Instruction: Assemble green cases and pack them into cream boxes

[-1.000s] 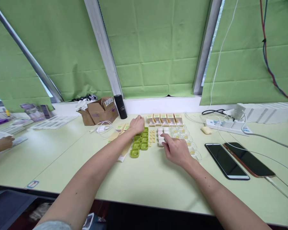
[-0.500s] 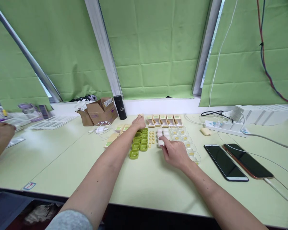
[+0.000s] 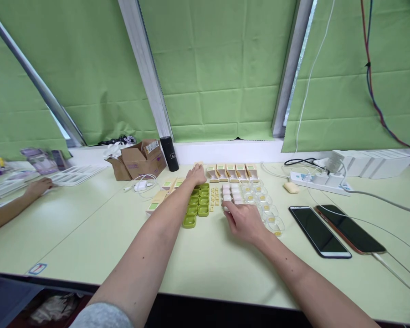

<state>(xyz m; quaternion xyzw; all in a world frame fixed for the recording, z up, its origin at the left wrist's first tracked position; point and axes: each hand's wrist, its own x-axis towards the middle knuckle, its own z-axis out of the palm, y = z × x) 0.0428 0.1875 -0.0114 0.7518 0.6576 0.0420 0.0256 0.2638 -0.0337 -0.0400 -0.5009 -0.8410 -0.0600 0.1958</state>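
the small box (image 3: 198,163) is left of the row of open boxes (image 3: 230,173), at my left hand (image 3: 195,175). my right hand (image 3: 246,222) is beside the white pieces (image 3: 237,194). i cannot tell whether either set of fingers grips. caution: a low left wrist could displace the green cups (image 3: 203,211).

Two phones (image 3: 319,231), one bottle (image 3: 169,154), one carton (image 3: 143,159)
Five open boxes (image 3: 231,173) in one row, one power strip (image 3: 319,183), one beige case (image 3: 291,187).
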